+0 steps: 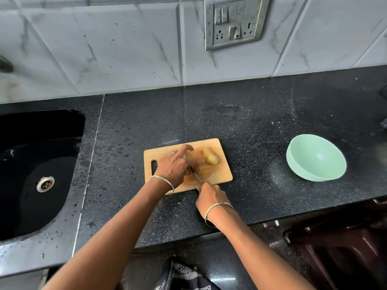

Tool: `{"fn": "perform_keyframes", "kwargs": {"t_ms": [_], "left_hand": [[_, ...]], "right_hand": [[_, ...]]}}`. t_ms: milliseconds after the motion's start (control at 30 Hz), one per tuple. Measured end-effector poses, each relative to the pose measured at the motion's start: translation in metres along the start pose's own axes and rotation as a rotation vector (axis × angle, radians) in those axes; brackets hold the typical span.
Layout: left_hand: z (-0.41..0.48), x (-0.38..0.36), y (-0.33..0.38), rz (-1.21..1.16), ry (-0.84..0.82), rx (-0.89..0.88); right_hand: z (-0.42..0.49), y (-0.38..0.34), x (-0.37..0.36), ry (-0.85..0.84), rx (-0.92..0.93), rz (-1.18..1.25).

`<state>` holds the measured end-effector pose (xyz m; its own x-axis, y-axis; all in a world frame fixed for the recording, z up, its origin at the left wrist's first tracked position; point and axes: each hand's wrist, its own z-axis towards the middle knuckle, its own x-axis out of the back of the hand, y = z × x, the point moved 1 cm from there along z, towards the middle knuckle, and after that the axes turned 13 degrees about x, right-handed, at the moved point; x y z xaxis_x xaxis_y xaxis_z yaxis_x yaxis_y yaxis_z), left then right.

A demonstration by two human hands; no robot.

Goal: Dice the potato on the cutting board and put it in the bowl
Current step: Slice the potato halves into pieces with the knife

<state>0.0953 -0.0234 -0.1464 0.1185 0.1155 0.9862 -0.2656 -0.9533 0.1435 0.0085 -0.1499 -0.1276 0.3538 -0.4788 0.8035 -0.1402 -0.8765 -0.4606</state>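
A wooden cutting board (222, 174) lies on the black counter. One potato half (210, 157) rests skin up at the board's right part. My left hand (174, 166) covers and holds down another potato piece (187, 171) near the board's middle, most of it hidden under the fingers. My right hand (210, 197) grips the handle of a knife (196, 177) at the board's near edge; the blade runs up to the piece under my left hand. A mint green bowl (316, 158) stands to the right with nothing in it.
A black sink (39, 170) with a metal drain sits at the left. The tiled wall (125, 38) behind carries a switch and socket plate (233, 21). The counter's front edge runs just below my right wrist. A dark object (384, 122) pokes in at the far right.
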Motion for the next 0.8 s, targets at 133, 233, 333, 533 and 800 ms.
{"fn": "perform_keyframes", "kwargs": {"t_ms": [133,233,333,533,800], "left_hand": [[0.009,0.005,0.002,-0.052,-0.056,0.007],[0.012,0.006,0.002,-0.086,-0.096,0.031],[0.013,0.004,0.001,-0.095,-0.107,0.05],[0.01,0.005,0.002,-0.125,-0.119,0.056],[-0.004,0.014,-0.003,-0.344,-0.063,0.129]], "right_hand": [[-0.001,0.0,0.001,-0.009,0.0,0.014],[-0.001,0.001,0.004,-0.023,0.003,0.044],[-0.005,0.006,0.005,-0.07,0.003,0.04],[-0.022,0.036,0.019,-0.188,0.03,0.026],[-0.039,0.067,0.089,-0.336,-0.021,0.281]]}}
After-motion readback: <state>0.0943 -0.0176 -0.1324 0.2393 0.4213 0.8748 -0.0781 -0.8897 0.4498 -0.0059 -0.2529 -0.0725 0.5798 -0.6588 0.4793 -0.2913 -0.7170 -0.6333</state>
